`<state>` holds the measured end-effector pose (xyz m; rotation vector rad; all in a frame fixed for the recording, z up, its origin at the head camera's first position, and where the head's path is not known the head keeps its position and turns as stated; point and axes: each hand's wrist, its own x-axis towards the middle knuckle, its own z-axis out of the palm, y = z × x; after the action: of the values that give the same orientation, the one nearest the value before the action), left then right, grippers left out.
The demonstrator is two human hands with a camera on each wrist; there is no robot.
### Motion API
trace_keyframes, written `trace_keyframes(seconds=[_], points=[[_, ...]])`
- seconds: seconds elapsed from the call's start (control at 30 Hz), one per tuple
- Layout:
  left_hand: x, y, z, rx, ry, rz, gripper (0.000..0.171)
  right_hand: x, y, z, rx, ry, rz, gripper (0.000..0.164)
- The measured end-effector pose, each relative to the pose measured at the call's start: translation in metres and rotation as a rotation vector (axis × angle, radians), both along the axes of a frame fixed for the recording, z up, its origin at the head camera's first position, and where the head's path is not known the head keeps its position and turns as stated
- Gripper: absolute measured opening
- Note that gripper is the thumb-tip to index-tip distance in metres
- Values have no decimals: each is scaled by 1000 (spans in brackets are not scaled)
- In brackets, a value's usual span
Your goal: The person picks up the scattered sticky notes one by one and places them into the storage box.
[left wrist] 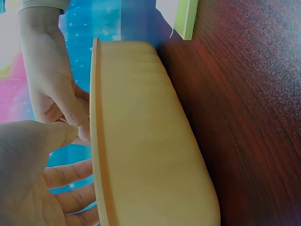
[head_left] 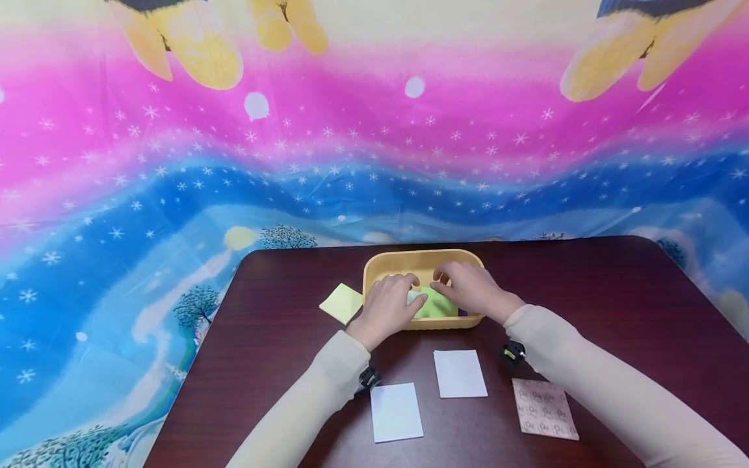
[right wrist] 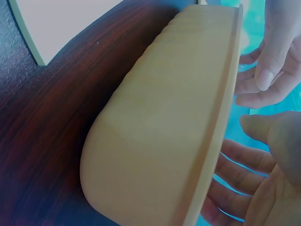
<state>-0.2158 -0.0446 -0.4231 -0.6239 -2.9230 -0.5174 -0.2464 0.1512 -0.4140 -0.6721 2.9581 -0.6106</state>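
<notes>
- One pale yellow-green square pad [head_left: 341, 303], seemingly paper, turned cornerwise on the dark reddish-brown wood-grained table [head_left: 281, 364]; just beside the basket's left end, probably set aside there to keep the near side free. Cannot tell touching from merely close.
- Bare left hand [head_left: 389, 305], reaching over the near left rim from the front. Fingers spread and loosely bent, thumb apart from them; tips partly hidden behind the rim in the left wrist view. Cannot tell of any contact with the contents.
- First white square card [head_left: 396, 412], flat in front of the basket, near the left sleeve.
- Tan-yellow, round-cornered, plastic-looking basket [head_left: 439, 324], long side towards the person, upright between both arms; likely so placed for equal reach. Inside, towards the near wall: lime-green flat piece [head_left: 437, 304], material not determinable, between the hands.
- Second white square card [head_left: 460, 374], flat, nearer to the basket; clear of the first, presumably for separate pick-up.
- Bare right hand [head_left: 471, 286], arched over the basket's right part. Fingers spread, gently bent, thumb separate; fingertips partly concealed by the rim in the right wrist view. No pinch discernible.
- Pinkish-brown square card with repeated dark print [head_left: 545, 408], flat, just beside the right sleeve.
</notes>
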Motion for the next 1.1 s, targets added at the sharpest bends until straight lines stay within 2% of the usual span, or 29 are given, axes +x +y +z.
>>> trace_keyframes(seconds=[0.5,0.73,1.1], points=[[4,-5,5,27,-22,21,36,10,-2,6,-54,39,-15,19],[6,-7,6,40,-41,34,36,17,-1,9,-62,43,-24,21],[9,-12,5,66,-19,26,35,28,-1,10,-74,49,-17,22]])
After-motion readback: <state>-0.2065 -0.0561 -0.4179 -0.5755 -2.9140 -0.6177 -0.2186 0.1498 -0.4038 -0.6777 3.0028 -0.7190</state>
